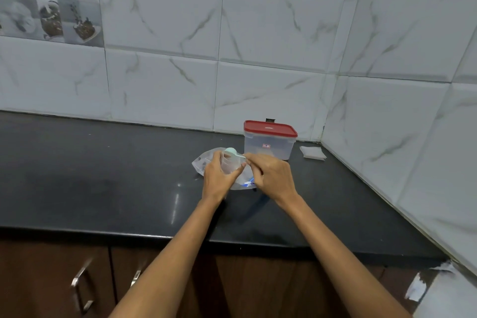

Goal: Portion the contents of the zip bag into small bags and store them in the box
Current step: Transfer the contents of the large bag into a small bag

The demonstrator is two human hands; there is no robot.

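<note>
A clear zip bag (200,162) with a blue slider lies on the black counter (103,188), partly hidden under both hands. My left hand (218,175) grips a small clear bag (232,162) held upright above it. My right hand (273,175) pinches the handle of a pale green spoon (231,151), whose bowl sits at the small bag's mouth. Just behind the hands stands the clear plastic box (268,147), with its red lid on.
A small stack of empty clear bags (312,153) lies right of the box, near the corner of the tiled walls. The counter's front edge runs above brown cabinet doors with metal handles (80,289).
</note>
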